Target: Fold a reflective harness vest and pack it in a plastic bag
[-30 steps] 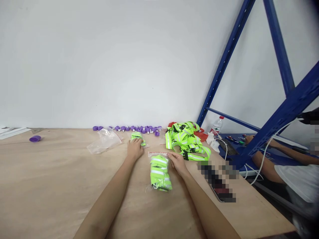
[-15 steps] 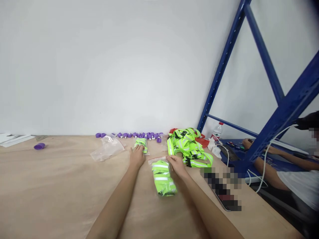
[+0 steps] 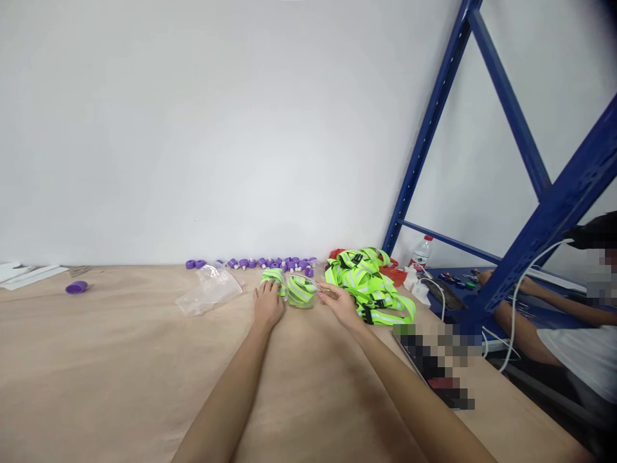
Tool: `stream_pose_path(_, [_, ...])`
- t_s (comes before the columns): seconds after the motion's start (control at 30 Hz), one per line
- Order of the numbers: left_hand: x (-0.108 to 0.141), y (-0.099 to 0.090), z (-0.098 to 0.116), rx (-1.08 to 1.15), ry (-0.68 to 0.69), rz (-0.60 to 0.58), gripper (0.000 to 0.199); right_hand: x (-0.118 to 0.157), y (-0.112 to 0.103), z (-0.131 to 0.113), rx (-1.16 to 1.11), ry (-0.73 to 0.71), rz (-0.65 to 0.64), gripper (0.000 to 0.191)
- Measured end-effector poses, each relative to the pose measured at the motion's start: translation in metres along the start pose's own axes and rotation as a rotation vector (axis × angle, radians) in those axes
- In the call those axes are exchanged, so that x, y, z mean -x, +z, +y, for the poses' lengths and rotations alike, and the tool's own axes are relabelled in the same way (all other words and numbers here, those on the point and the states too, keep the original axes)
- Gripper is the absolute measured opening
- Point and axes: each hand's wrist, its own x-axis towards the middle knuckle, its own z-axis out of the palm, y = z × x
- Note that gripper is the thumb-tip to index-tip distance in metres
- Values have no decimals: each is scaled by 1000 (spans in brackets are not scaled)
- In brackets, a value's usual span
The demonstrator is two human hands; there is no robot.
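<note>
Looks like placing a zip bag of reflective strap point(image 3: 301, 295) just left of the loose strap pile point(image 3: 371, 283), edge pinched in the right hand point(image 3: 338, 305), with the left hand point(image 3: 268, 305) spread over another bagged strap point(image 3: 273, 275) farther left, so probably needs flattening, then letting go.

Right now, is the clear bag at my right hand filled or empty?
Filled: green strap with pale bands shows through the clear bag, its edge pinched by your right hand. I can't tell whether it's sealed.
</note>
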Motion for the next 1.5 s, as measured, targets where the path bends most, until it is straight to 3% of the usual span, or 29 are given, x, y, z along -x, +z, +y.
stream_pose_path(0.17, [1, 2, 2, 13, 2, -15, 43, -2, -1, -5, -54, 85, 73, 41])
stream_pose_path(0.3, [0, 3, 1, 19, 3, -18, 45, -33, -4, -15, -82, 71, 141, 39])
stream_pose_path(0.5, [0, 2, 1, 31, 0, -10, 43, -72, 1, -19, -52, 23, 147, 19])
stream_pose_path(0.57, [0, 2, 1, 39, -1, 0, 43, -67, 5, -12, -7, 36, 94, 13])
stream_pose_path(0.7, [0, 0, 4, 66, 15, 28, 43, -43, 1, 3, 183, 150, -176, 8])
stream_pose_path(0.77, [0, -2, 7, 85, 58, 30, 46, -36, -8, 5, 298, 173, -266, 8])
stream_pose_path(0.83, [0, -4, 10, 105, 129, 19, 51, -38, -22, 4, 428, 150, -258, 13])
stream_pose_path(1.0, [1, -6, 13, 275, 358, 9, 52, -69, -69, -5, 797, 37, -2, 20])
stream_pose_path(1.13, [2, -4, 11, 343, 361, 0, 45, -91, -106, -5, 995, 11, 103, 39])
stream_pose_path(1.2, [3, -4, 11, 349, 372, -21, 41, -100, -120, -1, 1160, 75, 122, 57])
stream_pose_path(1.3, [4, -7, 14, 344, 393, -96, 48, -112, -138, 7, 1343, 291, 130, 74])
stream_pose_path(1.4, [4, -8, 17, 305, 389, -178, 60, -127, -152, 9, 1333, 415, 143, 62])
stream_pose_path(1.5, [3, -5, 17, 258, 377, -232, 81, -140, -163, 2, 1287, 400, 192, 45])
